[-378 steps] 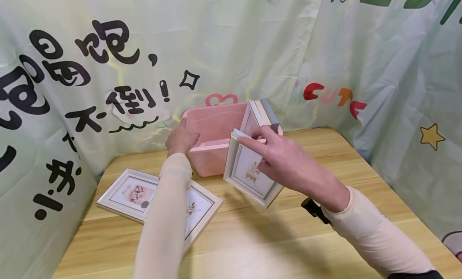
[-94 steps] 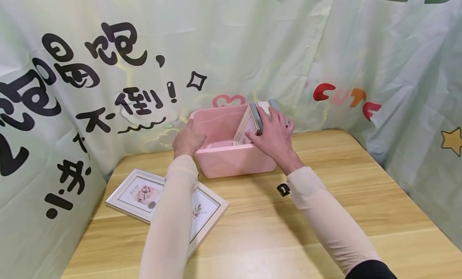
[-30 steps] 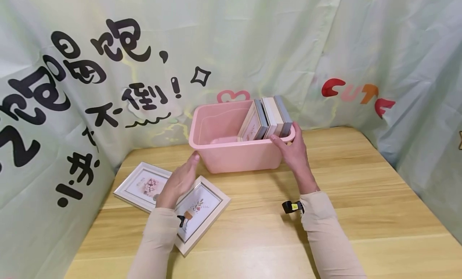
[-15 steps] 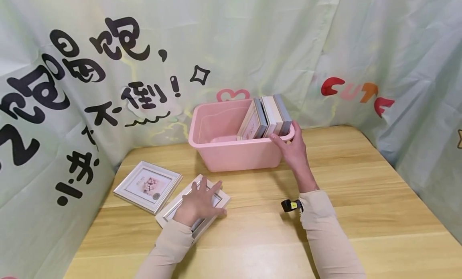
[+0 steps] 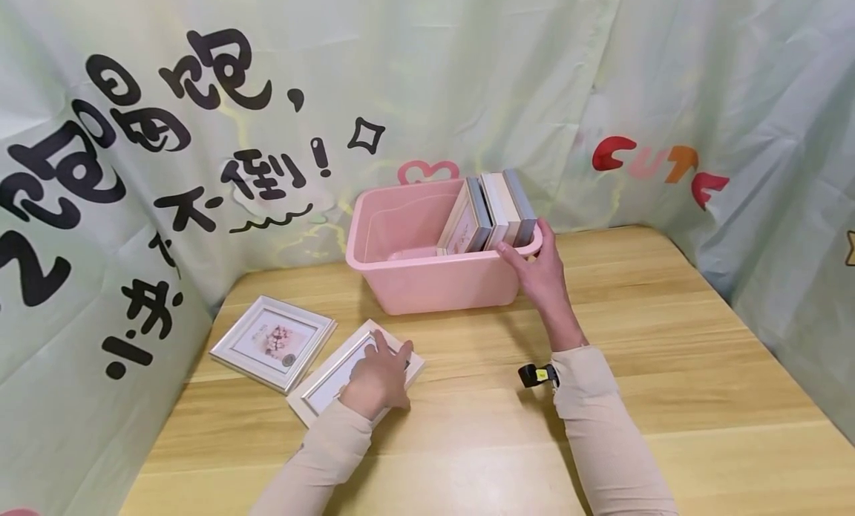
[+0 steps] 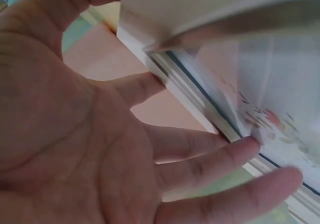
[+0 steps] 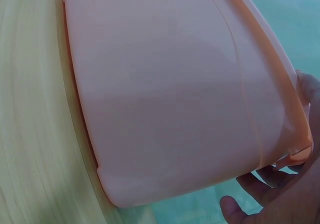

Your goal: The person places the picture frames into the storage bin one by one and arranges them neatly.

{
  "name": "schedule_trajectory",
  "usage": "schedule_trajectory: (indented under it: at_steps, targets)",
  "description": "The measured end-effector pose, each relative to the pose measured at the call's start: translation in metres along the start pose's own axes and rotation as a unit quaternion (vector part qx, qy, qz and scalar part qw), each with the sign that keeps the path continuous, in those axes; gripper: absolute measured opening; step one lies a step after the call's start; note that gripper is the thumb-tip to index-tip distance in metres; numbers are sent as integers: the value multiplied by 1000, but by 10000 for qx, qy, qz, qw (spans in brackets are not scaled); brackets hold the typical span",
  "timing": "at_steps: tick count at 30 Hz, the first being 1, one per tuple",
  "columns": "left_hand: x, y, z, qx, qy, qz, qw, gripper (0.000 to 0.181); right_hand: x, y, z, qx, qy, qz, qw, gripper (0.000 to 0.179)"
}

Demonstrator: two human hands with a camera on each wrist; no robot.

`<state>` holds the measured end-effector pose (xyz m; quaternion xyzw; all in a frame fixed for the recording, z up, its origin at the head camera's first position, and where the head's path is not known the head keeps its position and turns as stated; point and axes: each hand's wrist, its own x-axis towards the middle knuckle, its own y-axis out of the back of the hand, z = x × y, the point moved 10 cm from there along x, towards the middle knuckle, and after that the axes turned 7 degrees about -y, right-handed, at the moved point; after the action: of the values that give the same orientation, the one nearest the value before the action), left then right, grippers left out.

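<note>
My left hand [image 5: 377, 379] reaches over a cream photo frame [image 5: 337, 371] lying face up on the table. In the left wrist view, its spread, fairly straight fingers [image 6: 200, 171] overlap the frame's edge, and the thumb is beside a corner. My right hand [image 5: 542, 278] grips the right end of a pink plastic bin [image 5: 434, 289], thumb at the front rim and fingers behind. The right wrist view shows those fingers curled at the rim beside the bin's smooth wall [image 7: 160, 94]. Several photo frames [image 5: 497, 211] stand on edge in the bin's right part.
A silvery-white photo frame [image 5: 274, 343] with a pink flower picture lies left of the cream one. The wooden table [image 5: 668, 397] extends to the right, and a printed curtain [image 5: 467, 78] hangs behind and at both sides.
The right hand left the frames inside the bin for its right rim. My left hand let go of the left rim and came down over the cream frame, its fingers drawing closer together.
</note>
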<state>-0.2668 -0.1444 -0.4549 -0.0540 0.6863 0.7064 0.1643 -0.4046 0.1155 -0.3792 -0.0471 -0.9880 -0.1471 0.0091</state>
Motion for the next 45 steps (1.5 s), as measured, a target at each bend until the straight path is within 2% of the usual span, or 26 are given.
schedule_trajectory:
  at_steps: [6,15,22,25,29,33,41,45]
  targets:
    - [1,-1,7,291,-44,128,9995,92,0,0,2,-87,-88,14,9999,101]
    - [-1,1,19,-138,-293,464,9984,64,1,1,3,-44,-80,36,10000,101]
    - [-5,8,29,319,-592,865,9940,52,2,3,2,54,-55,59,10000,100]
    - [-6,6,30,225,-653,865,9939,49,2,3,2,-4,-86,39,10000,101]
    - [-8,4,29,-25,-726,834,9939,49,1,2,2,-88,-130,5,9999,102]
    - [-9,9,26,-251,-756,956,9922,52,1,1,2,-118,-82,21,9999,102]
    - [-18,35,20,-663,-865,1591,9812,62,1,1,3,-127,-116,37,9998,102]
    - [-23,45,17,-826,-795,1854,9760,69,1,1,4,-116,-133,15,9998,102]
